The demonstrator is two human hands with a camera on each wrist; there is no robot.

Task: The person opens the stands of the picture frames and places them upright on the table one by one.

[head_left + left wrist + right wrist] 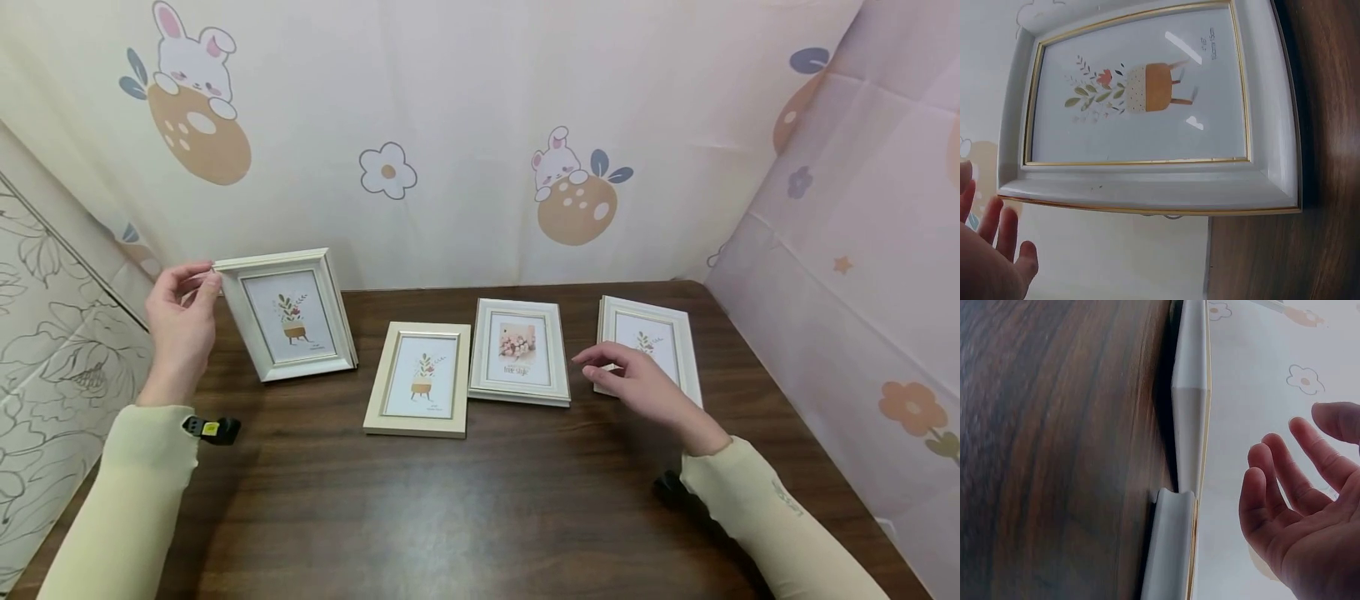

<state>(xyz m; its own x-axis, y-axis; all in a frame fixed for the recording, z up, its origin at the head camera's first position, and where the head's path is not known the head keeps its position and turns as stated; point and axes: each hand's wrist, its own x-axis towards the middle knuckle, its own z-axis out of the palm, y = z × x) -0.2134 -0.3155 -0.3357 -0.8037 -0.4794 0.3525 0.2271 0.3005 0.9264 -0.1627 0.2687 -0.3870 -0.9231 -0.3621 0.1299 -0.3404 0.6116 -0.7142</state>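
In the head view, a white picture frame with a plant print stands tilted up at the left. My left hand is at its upper left corner. The left wrist view shows bent, loosely spread fingers just beside the corner of that frame, not wrapped round it. My right hand hovers over the lower left part of the rightmost white frame and hides some of it. Its fingers are relaxed and apart, with nothing between them.
A cream frame with a plant print and a white frame with a flower photo lie side by side mid-table. The brown wooden table meets a patterned curtain behind and at the right. A floral panel borders the left.
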